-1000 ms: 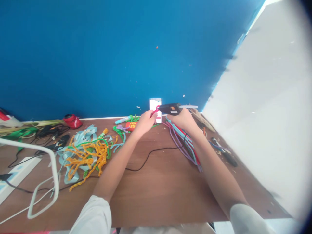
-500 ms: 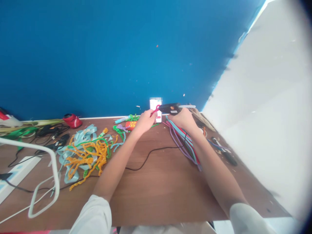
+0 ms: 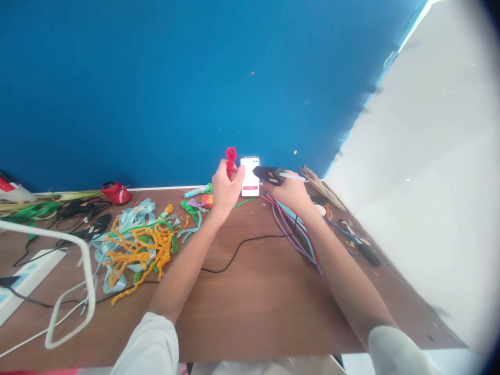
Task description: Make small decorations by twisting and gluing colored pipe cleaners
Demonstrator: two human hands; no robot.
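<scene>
Upright in my left hand (image 3: pixel 226 190) is a red pipe cleaner (image 3: pixel 230 154), bent into a small loop at its top; my fingers are closed round its lower part. My right hand (image 3: pixel 291 194) grips a black hot glue gun (image 3: pixel 269 175), its nozzle pointing left and a pale glue stick (image 3: pixel 294 177) poking out of its back. The nozzle and the red loop are apart. Between my hands a phone (image 3: pixel 250 177) with a lit screen leans against the blue wall. A bundle of purple, light blue and red pipe cleaners (image 3: pixel 299 234) lies beneath my right hand and forearm.
Orange pipe cleaners (image 3: pixel 150 250) and light blue ribbon (image 3: pixel 113 281) lie tangled at left. Further left are a white power strip (image 3: pixel 37 278) and a bent white frame (image 3: pixel 91 291). The gun's black cord (image 3: pixel 250 240) crosses the table. Cutters (image 3: pixel 361 247) lie at right by the white wall.
My left hand has turned and shifted left, lifting the red loop away from the glue gun's nozzle to stand upright. The glue gun has moved slightly left and tilted in my right hand.
</scene>
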